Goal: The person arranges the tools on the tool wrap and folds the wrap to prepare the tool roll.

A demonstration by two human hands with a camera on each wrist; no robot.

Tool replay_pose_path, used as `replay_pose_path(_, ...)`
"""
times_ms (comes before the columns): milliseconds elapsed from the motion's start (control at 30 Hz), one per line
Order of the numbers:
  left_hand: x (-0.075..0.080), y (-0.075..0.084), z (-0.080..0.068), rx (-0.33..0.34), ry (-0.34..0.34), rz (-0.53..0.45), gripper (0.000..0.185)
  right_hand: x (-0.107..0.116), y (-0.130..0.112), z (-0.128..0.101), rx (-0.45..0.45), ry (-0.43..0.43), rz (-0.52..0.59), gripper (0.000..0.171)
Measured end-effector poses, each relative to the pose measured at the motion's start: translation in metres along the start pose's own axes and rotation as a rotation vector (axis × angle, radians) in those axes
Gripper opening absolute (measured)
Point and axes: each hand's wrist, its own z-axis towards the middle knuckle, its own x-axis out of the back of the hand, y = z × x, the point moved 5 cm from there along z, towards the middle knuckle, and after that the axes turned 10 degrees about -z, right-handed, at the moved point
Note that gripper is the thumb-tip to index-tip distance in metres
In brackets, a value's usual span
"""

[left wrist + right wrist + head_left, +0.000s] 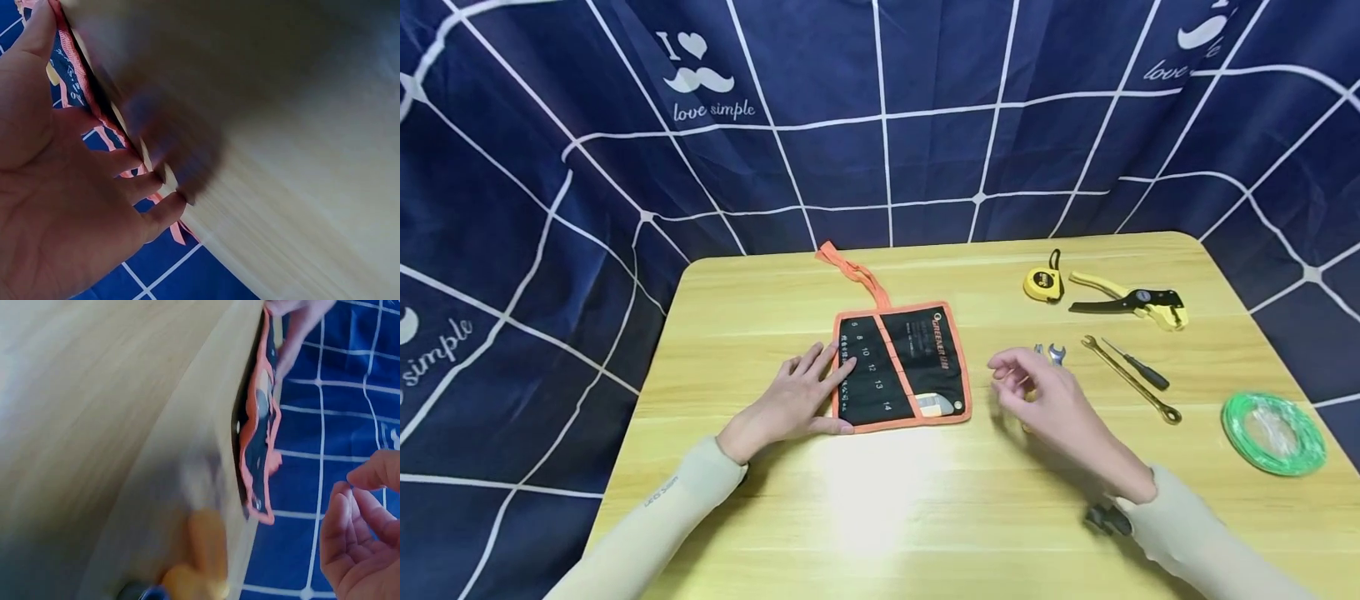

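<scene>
A black tool pouch (928,354) with orange edging lies flat on the table, its pockets printed with numbers. A yellow and grey object (934,405) shows at its lower right pocket. My left hand (793,398) rests on the pouch's left edge, fingers spread and mostly straight. To the right of the pouch, my right hand (1051,398) hovers over the table with loosely bent fingers. In the right wrist view, nothing shows between its thumb and fingers. Beyond this hand a silver open-end wrench (1057,354) sticks out. Blurred orange-handled things (209,544) lie beneath it.
Farther right on the wooden table (745,308) lie a yellow tape measure (1042,284), a wire stripper (1138,305), a long wrench (1131,379), a screwdriver (1146,371) and a coil of green wire (1273,433). An orange strap (857,273) extends behind the pouch. Blue checked cloth (925,158) surrounds the table.
</scene>
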Motion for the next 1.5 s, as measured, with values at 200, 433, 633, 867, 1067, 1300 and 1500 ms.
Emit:
replay_pose_path(200, -0.002, -0.001, -0.002, 0.024, -0.009, -0.023, 0.106, 0.024, 0.022, -0.018, -0.147, 0.03, 0.027, 0.03)
replay_pose_path(433, 0.003, -0.002, -0.003, 0.017, 0.01, -0.022, 0.106, 0.037, 0.053, -0.041, -0.304, 0.061, 0.068, 0.032)
replay_pose_path(633, 0.005, 0.002, -0.006, 0.02, -0.001, -0.041, 0.105, 0.036, 0.073, -0.057, -0.42, 0.043, 0.127, 0.038)
replay_pose_path(867, 0.004, 0.003, -0.005, 0.018, 0.008, -0.038, 0.105, 0.028, 0.087, -0.067, -0.533, -0.035, 0.074, 0.042)
replay_pose_path(1067, 0.003, 0.003, -0.003, 0.015, -0.015, -0.044, 0.103, 0.025, 0.097, -0.066, -0.546, -0.086, -0.026, 0.048)
replay_pose_path(1300, 0.004, 0.003, -0.001, 0.019, -0.017, -0.049, 0.104, 0.025, 0.102, -0.059, -0.516, -0.157, -0.144, 0.052)
replay_pose_path(1500, 0.002, 0.001, 0.0, 0.002, -0.022, -0.069, 0.104, 0.027, 0.105, -0.058, -0.503, -0.182, -0.185, 0.045)
